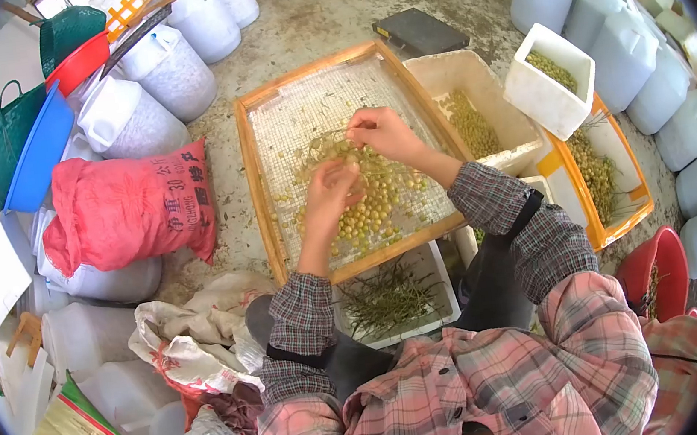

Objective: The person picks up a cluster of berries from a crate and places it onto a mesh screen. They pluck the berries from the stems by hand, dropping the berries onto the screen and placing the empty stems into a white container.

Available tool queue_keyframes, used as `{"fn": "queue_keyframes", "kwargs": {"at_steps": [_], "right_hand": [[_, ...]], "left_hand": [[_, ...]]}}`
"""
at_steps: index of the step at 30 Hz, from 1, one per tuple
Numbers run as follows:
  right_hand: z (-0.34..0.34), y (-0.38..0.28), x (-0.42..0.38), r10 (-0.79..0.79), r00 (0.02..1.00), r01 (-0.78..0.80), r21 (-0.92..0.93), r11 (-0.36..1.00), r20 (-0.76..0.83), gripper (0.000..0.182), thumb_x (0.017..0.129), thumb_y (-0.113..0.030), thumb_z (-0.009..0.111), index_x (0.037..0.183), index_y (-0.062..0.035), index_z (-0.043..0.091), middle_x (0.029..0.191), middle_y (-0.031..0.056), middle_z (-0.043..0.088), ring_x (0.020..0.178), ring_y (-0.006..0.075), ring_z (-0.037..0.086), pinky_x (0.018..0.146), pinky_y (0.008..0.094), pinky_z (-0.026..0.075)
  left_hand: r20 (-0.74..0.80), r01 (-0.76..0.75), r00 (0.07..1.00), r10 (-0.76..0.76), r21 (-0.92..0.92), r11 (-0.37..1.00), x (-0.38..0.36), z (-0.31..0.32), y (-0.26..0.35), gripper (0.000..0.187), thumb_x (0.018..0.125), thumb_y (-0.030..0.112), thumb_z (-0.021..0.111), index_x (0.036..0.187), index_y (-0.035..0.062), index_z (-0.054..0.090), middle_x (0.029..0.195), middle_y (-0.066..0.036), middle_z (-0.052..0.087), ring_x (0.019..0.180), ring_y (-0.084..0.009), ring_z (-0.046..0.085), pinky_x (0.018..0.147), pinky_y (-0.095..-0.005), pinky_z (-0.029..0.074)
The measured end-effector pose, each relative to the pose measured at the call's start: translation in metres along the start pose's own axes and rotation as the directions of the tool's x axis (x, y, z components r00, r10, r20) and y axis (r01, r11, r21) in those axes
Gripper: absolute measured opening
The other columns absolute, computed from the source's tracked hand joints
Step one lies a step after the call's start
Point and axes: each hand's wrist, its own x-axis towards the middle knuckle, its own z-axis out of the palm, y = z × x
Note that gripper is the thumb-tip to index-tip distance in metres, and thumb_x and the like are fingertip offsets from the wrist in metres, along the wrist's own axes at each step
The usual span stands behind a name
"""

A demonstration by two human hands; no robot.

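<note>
A wooden-framed mesh sieve tray (263, 184) lies in front of me with a heap of small yellow-green fruits (381, 205) on its near half. My left hand (330, 192) hovers over the heap with its fingers closed on a stem with fruits. My right hand (382, 132) is just above and to the right of it, pinching the other end of the same thin stem cluster (332, 145). Both hands are close together over the mesh.
A white box of bare stems (392, 298) sits below the tray. White bins with green fruits (475, 121) (551, 74) and an orange tray (610, 175) stand at right, with a red basin (660, 272). A red sack (128, 208), white jugs (168, 70) and bags crowd the left.
</note>
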Motion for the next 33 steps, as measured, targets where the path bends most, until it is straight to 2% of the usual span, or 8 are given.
{"fn": "queue_keyframes", "kwargs": {"at_steps": [6,9,12,15,21,24,30,33], "right_hand": [[0.024,0.008,-0.005,0.130,0.990,-0.131,0.017,0.991,0.051,0.010,0.088,-0.008,0.060,0.086,0.0012,0.061,0.068,0.0065,0.062,0.059,0.0113,0.058,0.055,0.0279,0.047],[0.030,0.010,-0.011,0.135,0.990,-0.143,-0.231,0.963,-0.050,0.010,0.089,-0.010,0.060,0.087,0.0002,0.059,0.068,0.0051,0.060,0.058,0.0098,0.054,0.054,0.0274,0.043],[0.034,0.017,-0.014,0.072,0.993,-0.089,-0.193,0.977,-0.093,0.011,0.089,-0.011,0.060,0.088,0.0001,0.058,0.067,0.0062,0.058,0.055,0.0116,0.051,0.053,0.0289,0.042],[0.032,0.021,-0.012,0.159,0.976,-0.185,-0.177,0.967,-0.150,0.014,0.089,-0.012,0.059,0.086,0.0018,0.058,0.069,0.0112,0.059,0.061,0.0194,0.057,0.057,0.0356,0.046],[0.029,0.032,-0.014,-0.083,0.990,0.026,-0.431,0.902,-0.112,0.014,0.091,-0.012,0.055,0.088,0.0006,0.051,0.065,0.0197,0.058,0.059,0.0344,0.059,0.056,0.0433,0.047],[0.029,0.034,-0.026,-0.110,0.993,0.073,-0.540,0.838,-0.036,0.014,0.092,-0.014,0.052,0.094,-0.0003,0.047,0.063,0.0231,0.057,0.061,0.0407,0.059,0.056,0.0483,0.046],[0.008,0.050,-0.021,-0.075,0.997,0.031,-0.685,0.728,-0.034,0.015,0.094,-0.016,0.050,0.095,-0.0008,0.048,0.064,0.0213,0.057,0.058,0.0375,0.058,0.054,0.0469,0.045],[-0.007,0.048,-0.017,-0.015,1.000,0.016,-0.470,0.883,0.006,0.017,0.094,-0.019,0.051,0.093,-0.0018,0.051,0.063,0.0163,0.057,0.053,0.0306,0.054,0.052,0.0415,0.043]], "left_hand": [[-0.009,0.047,0.999,-0.052,-0.314,0.948,0.002,0.023,-0.004,0.038,0.100,0.039,0.042,0.109,0.0027,0.048,0.092,-0.007,0.049,0.082,-0.0161,0.059,0.074,-0.0337,0.060],[-0.143,0.045,0.986,-0.089,-0.286,0.957,0.004,0.030,-0.013,0.036,0.101,0.040,0.039,0.104,0.0053,0.048,0.091,-0.006,0.049,0.079,-0.0147,0.057,0.073,-0.0325,0.060],[-0.187,-0.040,0.982,-0.011,-0.263,0.964,0.006,0.037,-0.026,0.033,0.101,0.039,0.041,0.101,0.0069,0.048,0.090,-0.005,0.050,0.075,-0.0125,0.056,0.067,-0.0308,0.058],[-0.218,-0.042,0.974,-0.060,-0.435,0.899,0.003,0.033,-0.028,0.027,0.098,0.034,0.050,0.097,0.0072,0.048,0.089,-0.004,0.050,0.072,-0.0116,0.054,0.065,-0.0300,0.057],[-0.221,0.036,0.958,-0.182,-0.536,0.843,0.007,0.005,-0.043,0.023,0.092,0.017,0.064,0.103,0.0010,0.053,0.084,-0.001,0.053,0.066,-0.0071,0.051,0.052,-0.0201,0.048],[-0.316,-0.012,0.888,-0.335,-0.742,0.670,0.014,-0.004,-0.043,0.032,0.091,0.015,0.064,0.115,-0.0045,0.053,0.078,-0.001,0.055,0.059,-0.0051,0.048,0.047,-0.0178,0.042],[-0.248,0.046,0.957,-0.151,-0.384,0.922,-0.004,-0.031,-0.040,0.029,0.091,0.012,0.062,0.114,-0.0049,0.059,0.072,-0.003,0.057,0.049,-0.0067,0.046,0.045,-0.0212,0.043],[-0.332,0.071,0.938,-0.099,-0.094,0.993,-0.007,-0.040,-0.029,0.028,0.095,0.017,0.056,0.113,-0.0032,0.060,0.074,-0.004,0.058,0.049,-0.0064,0.044,0.043,-0.0210,0.038]]}}
